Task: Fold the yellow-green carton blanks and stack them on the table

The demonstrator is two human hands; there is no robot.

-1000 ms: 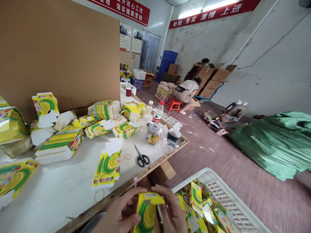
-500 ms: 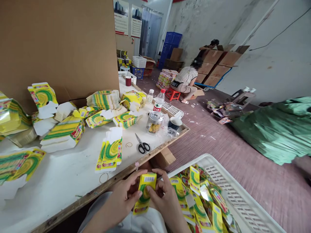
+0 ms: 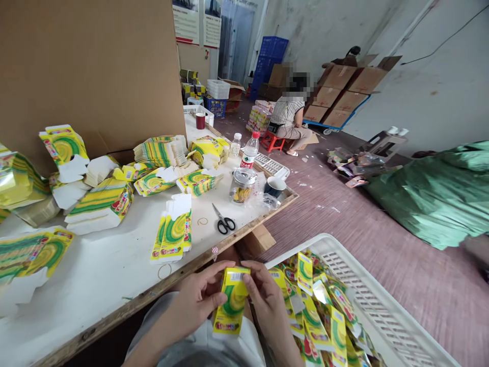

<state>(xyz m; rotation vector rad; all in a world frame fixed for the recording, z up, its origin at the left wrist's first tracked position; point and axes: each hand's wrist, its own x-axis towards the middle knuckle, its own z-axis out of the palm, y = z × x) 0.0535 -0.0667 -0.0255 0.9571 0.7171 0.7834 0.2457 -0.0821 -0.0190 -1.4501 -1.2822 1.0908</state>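
A small yellow and green carton (image 3: pixel 232 300) with a barcode near its top stands upright over my lap, held between both hands. My left hand (image 3: pixel 200 293) grips its left side, thumb on the front edge and fingers at the top. On the other side, my right hand (image 3: pixel 263 290) has its thumb against the upper right front, fingers curled behind the top edge. Just right of my right hand, a white plastic crate (image 3: pixel 376 285) holds many similar cartons (image 3: pixel 315 321). A few flat cartons (image 3: pixel 173 229) lie on the table beyond my left hand.
Black-handled scissors (image 3: pixel 224 221), a lidded jar (image 3: pixel 243 186), a water bottle (image 3: pixel 249 150) and a dark cup (image 3: pixel 274 187) stand or lie on the white table (image 3: pixel 103 275). Stacks of flat cartons (image 3: pixel 101 204) line its back. A person (image 3: pixel 288 117) sits on a red stool beyond.
The carton has turned so its front faces me more squarely. My right thumb has moved up from the front's middle to its upper right. The view has shifted slightly.
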